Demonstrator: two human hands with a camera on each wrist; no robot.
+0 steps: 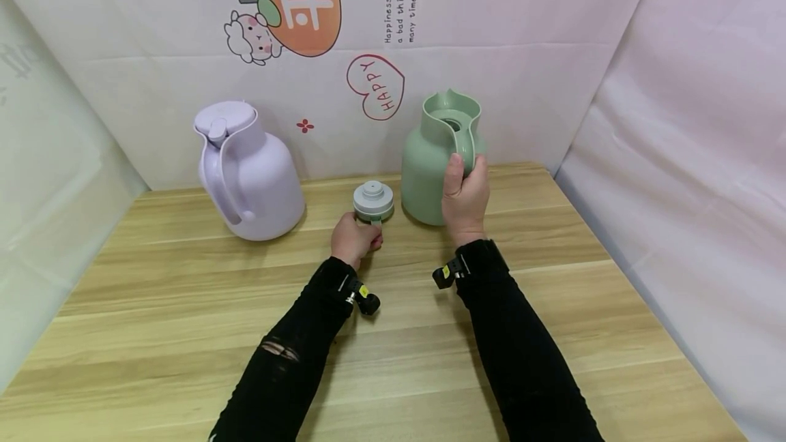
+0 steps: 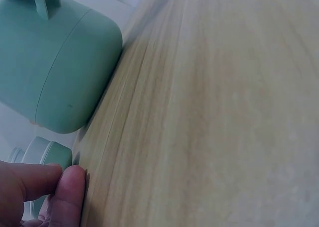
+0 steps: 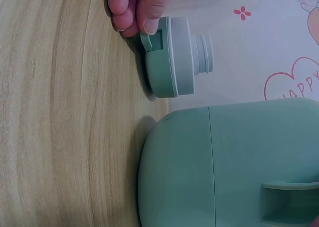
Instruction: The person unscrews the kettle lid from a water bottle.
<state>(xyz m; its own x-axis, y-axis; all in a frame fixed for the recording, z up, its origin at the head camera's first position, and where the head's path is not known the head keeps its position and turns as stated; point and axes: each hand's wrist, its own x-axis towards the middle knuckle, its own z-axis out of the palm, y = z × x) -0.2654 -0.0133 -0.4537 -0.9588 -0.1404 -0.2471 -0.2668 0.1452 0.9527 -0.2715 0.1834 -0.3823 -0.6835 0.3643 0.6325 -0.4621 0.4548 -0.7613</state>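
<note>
On the table point(image 1: 184, 333), right hand point(image 1: 464, 196) wraps the green jug's point(image 1: 430, 169) handle, steadying the open jug upright, while left hand point(image 1: 353, 239) pinches its lid point(image 1: 373, 202), set down just beside.

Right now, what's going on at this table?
A person is working at a wooden table with two thermos jugs. The right hand grips the handle of the green jug, which stands upright with its mouth open. Its green lid sits on the table just left of the jug, and the left hand pinches the lid's tab. A lavender jug, lid on, stands untouched farther left against the backdrop.
</note>
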